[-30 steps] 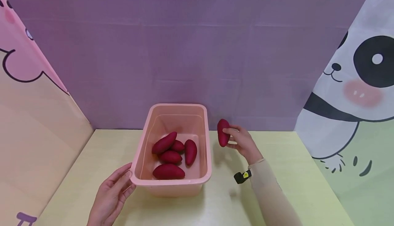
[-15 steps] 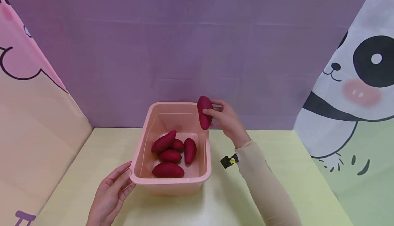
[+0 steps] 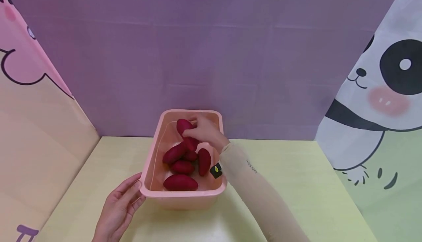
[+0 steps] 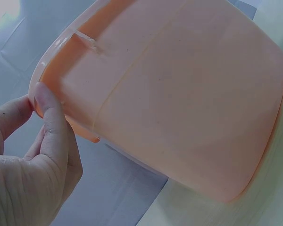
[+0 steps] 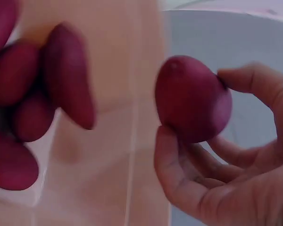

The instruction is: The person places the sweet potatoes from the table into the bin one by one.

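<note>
My right hand (image 3: 206,129) holds a dark red sweet potato (image 3: 185,127) between thumb and fingers, inside the far part of a pink plastic bin (image 3: 186,194). In the right wrist view the same sweet potato (image 5: 193,101) is pinched with its end toward the camera. Several more sweet potatoes (image 3: 180,182) lie on the bin's floor, some leaning on each other. My left hand (image 3: 118,207) pinches the bin's near left corner at the rim. The left wrist view shows the left thumb and fingers (image 4: 52,122) on that rim, the bin's outer wall (image 4: 179,94) beside them.
The bin stands on a pale yellow table (image 3: 273,190), near its back edge. A purple cloth wall (image 3: 211,51) rises right behind. Printed side panels, one with a panda (image 3: 379,88), border the table left and right.
From the right of the bin, my right hand has carried the sweet potato up over the right rim and then left and down into it. My left hand has stayed at the corner.
</note>
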A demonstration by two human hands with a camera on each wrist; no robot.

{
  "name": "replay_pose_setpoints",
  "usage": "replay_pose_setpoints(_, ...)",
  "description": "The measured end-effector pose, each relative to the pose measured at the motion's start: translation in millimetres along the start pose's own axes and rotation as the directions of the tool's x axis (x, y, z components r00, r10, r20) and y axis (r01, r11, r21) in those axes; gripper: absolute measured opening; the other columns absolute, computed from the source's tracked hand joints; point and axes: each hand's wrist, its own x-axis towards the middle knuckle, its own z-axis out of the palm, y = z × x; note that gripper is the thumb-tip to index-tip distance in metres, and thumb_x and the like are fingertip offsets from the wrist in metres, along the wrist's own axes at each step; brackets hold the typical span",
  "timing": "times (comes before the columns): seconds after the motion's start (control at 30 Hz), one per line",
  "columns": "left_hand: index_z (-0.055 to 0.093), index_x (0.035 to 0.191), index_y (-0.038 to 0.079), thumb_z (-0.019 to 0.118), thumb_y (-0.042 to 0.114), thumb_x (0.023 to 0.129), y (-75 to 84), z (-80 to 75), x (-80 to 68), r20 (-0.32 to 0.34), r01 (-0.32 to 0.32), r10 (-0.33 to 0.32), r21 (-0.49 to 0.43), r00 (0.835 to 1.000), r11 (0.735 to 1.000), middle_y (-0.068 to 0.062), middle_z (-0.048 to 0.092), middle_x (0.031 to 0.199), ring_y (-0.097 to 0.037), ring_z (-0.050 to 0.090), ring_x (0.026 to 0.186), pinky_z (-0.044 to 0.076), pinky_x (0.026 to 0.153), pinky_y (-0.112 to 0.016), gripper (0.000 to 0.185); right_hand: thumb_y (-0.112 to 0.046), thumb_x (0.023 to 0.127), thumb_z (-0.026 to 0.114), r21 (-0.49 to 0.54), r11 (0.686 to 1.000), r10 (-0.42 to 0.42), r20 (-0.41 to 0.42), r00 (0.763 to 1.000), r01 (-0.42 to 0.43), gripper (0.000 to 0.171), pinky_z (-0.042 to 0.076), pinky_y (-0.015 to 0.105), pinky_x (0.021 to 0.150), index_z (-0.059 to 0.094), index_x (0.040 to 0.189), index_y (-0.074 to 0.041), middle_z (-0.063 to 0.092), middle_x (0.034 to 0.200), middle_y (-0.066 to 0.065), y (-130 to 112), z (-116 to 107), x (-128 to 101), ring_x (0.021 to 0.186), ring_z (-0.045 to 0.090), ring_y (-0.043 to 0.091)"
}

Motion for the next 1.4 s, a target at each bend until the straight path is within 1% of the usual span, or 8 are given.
replay_pose_setpoints(0.23,0.073,0.122,0.016,0.059,0.009,0.102,0.9,2.0,-0.4,-0.014,0.012,-0.012,0.015,1.000,1.000,0.000,0.067,0.118,-0.015,0.067,0.095,0.058,0.083,-0.028,0.025,-0.017,0.077,0.084,-0.177,0.984,0.017,0.189,0.982,0.017,0.045,0.059,0.030,0.069,0.058,0.114,-0.011,0.065,0.096,0.001,11.1,23.9,-4.1,0.088,0.061,0.019)
replay_pose_setpoints(0.47,0.072,0.123,0.015,0.059,0.008,0.102,2.3,2.0,-0.6,-0.007,0.000,0.000,0.000,1.000,1.000,0.000,0.067,0.119,-0.015,0.067,0.096,0.058,0.083,-0.028,0.026,-0.020,0.077,0.085,-0.279,0.960,0.106,0.304,0.947,-0.018,0.054,0.060,0.033,0.067,0.055,0.122,-0.013,0.061,0.101,-0.001,12.0,28.0,-7.8,0.093,0.059,0.019)
replay_pose_setpoints(0.73,0.072,0.123,0.014,0.058,0.007,0.102,1.6,2.5,-0.6,-0.001,-0.014,0.014,-0.005,1.000,1.000,0.000,0.067,0.118,-0.015,0.067,0.096,0.058,0.082,-0.027,0.026,-0.019,0.079,0.084,-0.248,0.968,0.108,0.331,0.937,-0.024,0.054,0.062,0.036,0.068,0.055,0.124,-0.013,0.061,0.104,-0.001,13.7,30.5,-6.9,0.095,0.061,0.022)
replay_pose_setpoints(0.93,0.073,0.122,0.015,0.058,0.007,0.102,1.4,1.7,-1.6,-0.006,-0.012,0.012,-0.007,1.000,1.000,0.000,0.067,0.117,-0.014,0.067,0.095,0.059,0.081,-0.027,0.026,-0.017,0.083,0.081,-0.197,0.980,0.094,0.342,0.935,-0.027,0.044,0.062,0.036,0.063,0.058,0.120,-0.010,0.063,0.097,0.004,16.1,32.0,-4.1,0.088,0.061,0.027)
replay_pose_setpoints(1.1,0.072,0.123,0.014,0.058,0.008,0.102,1.3,1.1,-2.8,-0.016,-0.006,0.005,-0.003,1.000,1.000,0.000,0.067,0.118,-0.014,0.067,0.094,0.059,0.081,-0.027,0.026,-0.017,0.086,0.078,-0.169,0.986,0.060,0.356,0.932,0.001,0.038,0.062,0.041,0.064,0.060,0.118,-0.009,0.063,0.096,0.011,17.7,32.0,-2.4,0.084,0.062,0.032)
replay_pose_setpoints(1.23,0.072,0.123,0.014,0.059,0.008,0.102,1.6,2.0,-2.9,-0.017,-0.006,0.006,0.002,1.000,1.000,0.000,0.066,0.118,-0.014,0.067,0.094,0.059,0.081,-0.027,0.026,-0.017,0.088,0.076,-0.136,0.991,0.032,0.326,0.945,0.014,0.038,0.062,0.044,0.067,0.059,0.120,-0.007,0.063,0.095,0.014,19.2,30.9,-1.1,0.085,0.063,0.038)
replay_pose_setpoints(1.3,0.072,0.123,0.013,0.059,0.008,0.102,2.0,3.0,-2.9,-0.020,-0.007,0.007,0.006,1.000,1.000,-0.001,0.067,0.118,-0.014,0.067,0.094,0.059,0.082,-0.027,0.026,-0.019,0.089,0.076,-0.115,0.993,0.025,0.292,0.956,0.009,0.041,0.062,0.043,0.069,0.058,0.123,-0.007,0.063,0.097,0.009,20.0,29.3,-0.6,0.088,0.064,0.036)
replay_pose_setpoints(1.4,0.073,0.122,0.013,0.060,0.007,0.101,2.9,4.5,-2.9,-0.031,-0.012,0.013,0.016,0.999,1.000,-0.001,0.068,0.116,-0.015,0.068,0.095,0.059,0.082,-0.028,0.025,-0.020,0.090,0.074,-0.050,0.998,-0.016,0.242,0.970,0.029,0.040,0.062,0.044,0.071,0.058,0.124,-0.006,0.064,0.099,0.009,20.4,26.6,0.3,0.085,0.065,0.032)
